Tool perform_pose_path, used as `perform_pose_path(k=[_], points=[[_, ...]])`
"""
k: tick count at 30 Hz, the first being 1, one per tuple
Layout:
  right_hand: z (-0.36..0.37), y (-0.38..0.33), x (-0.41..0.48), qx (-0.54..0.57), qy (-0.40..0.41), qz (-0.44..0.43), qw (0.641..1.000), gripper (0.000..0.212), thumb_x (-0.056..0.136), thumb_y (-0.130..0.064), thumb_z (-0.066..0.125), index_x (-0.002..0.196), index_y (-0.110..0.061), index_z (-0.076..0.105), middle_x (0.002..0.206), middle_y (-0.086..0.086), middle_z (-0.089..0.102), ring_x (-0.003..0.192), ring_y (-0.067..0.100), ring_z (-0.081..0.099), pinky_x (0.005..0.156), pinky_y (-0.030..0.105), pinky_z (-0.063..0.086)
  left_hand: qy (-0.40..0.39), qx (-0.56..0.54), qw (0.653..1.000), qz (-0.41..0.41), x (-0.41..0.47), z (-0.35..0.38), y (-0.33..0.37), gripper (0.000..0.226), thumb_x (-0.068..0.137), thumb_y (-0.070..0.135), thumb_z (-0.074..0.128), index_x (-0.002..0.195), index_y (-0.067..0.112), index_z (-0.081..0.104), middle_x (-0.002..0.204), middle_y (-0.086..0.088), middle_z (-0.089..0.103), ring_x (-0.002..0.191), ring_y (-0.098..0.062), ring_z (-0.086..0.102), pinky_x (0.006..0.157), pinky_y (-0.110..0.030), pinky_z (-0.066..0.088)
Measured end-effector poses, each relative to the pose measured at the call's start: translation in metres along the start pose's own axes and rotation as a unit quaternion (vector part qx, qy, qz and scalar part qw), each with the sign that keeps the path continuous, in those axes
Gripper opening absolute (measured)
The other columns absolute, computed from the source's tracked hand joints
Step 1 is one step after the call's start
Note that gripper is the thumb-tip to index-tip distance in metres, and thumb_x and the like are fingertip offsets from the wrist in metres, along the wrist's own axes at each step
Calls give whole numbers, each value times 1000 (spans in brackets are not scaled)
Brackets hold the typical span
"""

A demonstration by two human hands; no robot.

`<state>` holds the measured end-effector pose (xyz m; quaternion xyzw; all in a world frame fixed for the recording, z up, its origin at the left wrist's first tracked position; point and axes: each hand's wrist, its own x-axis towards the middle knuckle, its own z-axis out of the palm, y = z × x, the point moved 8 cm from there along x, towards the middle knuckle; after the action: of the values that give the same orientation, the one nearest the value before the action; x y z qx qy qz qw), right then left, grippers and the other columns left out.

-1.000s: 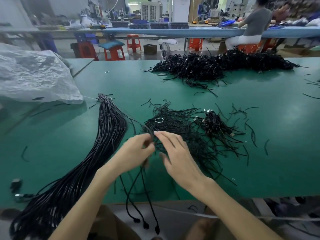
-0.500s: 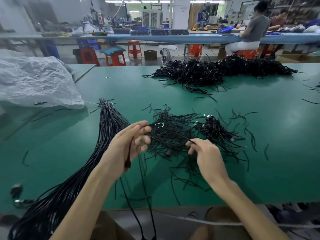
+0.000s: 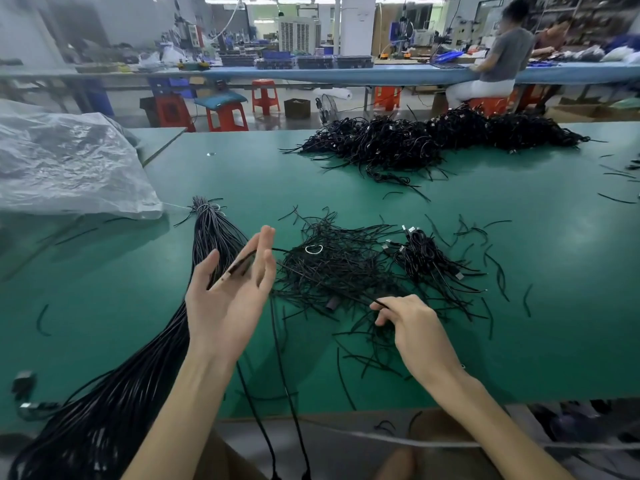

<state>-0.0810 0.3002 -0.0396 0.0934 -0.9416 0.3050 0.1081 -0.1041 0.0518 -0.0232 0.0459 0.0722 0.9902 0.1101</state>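
Black tie [image 3: 376,301] pinched; left hand [image 3: 225,306] upturned.

A crumpled plastic bag [image 3: 69,168] lies far left, a black cable heap [image 3: 433,143] farther back, red stools [image 3: 265,97] beyond

I saw bare green bench [image 3: 104,289] left of the long cable bundle [image 3: 207,230]. The tangled wire pile [image 3: 339,271] blocked the middle. Between it and the far heap [image 3: 415,143] lay wide open room.

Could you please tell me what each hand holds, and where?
The right hand pinches a black wire by its near end; a cable end rests across the open left hand.
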Motion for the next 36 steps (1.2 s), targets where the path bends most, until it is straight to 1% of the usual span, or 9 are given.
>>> perform_pose_path(k=[4,7,12,16,19,21,24,27,36], points=[[3,-9,-5,-46,5,-55,997,25,98,-1,61,118,-11,74,99,-2,72,105,16,61,99,29,46,96,208,972,51,10,-25,11,44,103,25,58,138,-2,56,111,1,65,91,-8,63,72,-21,53],[9,-17,-8,-84,-26,-86,992,39,102,-29,59,139,-17,60,122,-9,67,120,9,51,110,35,38,124,291,946,77,11,-32,9,50,101,40,56,137,4,59,79,6,47,61,-6,44,57,-20,45],[17,-44,-8,-16,-76,-102,992,82,91,-73,29,158,-26,28,124,-21,52,112,-12,30,105,18,22,110,347,927,92,10,-24,-2,48,95,52,57,114,13,77,73,8,39,62,-8,38,59,-21,43],[24,-57,-5,148,-79,-38,985,60,98,-60,34,142,-23,50,94,-20,56,84,-1,53,81,24,47,109,389,910,89,10,-12,-16,45,93,54,54,75,16,71,85,-1,62,89,-16,65,88,-32,50],[30,-68,-8,145,-69,-63,985,42,105,-47,35,114,-18,64,71,-16,49,60,2,48,60,21,37,92,303,947,60,12,-5,-26,48,95,57,47,69,18,45,90,-7,67,112,-26,70,102,-40,50],[39,-72,-14,118,-87,-88,985,33,109,-38,40,106,-17,65,66,-20,44,56,-1,46,56,19,32,108,206,972,24,11,-9,-30,46,94,59,47,71,20,42,69,4,54,75,-12,69,82,-29,58],[54,-68,-20,107,-129,-94,981,29,109,-35,43,100,-19,66,63,-15,45,53,9,42,56,26,33,116,136,982,-55,5,-14,-40,47,99,61,41,74,21,43,59,11,29,44,-4,26,40,-16,28],[61,-60,-25,155,-152,-59,974,33,109,-40,42,91,-23,64,55,-7,44,47,13,35,52,25,30,111,214,968,-73,-1,-13,-43,48,100,62,39,76,20,44,62,9,27,45,-5,23,42,-20,18],[63,-63,-28,206,-148,-19,967,39,108,-41,43,82,-19,63,57,1,48,48,16,34,52,36,30,130,297,946,-11,3,-9,-52,33,106,40,42,96,10,51,77,0,54,61,-12,48,52,-23,43]])
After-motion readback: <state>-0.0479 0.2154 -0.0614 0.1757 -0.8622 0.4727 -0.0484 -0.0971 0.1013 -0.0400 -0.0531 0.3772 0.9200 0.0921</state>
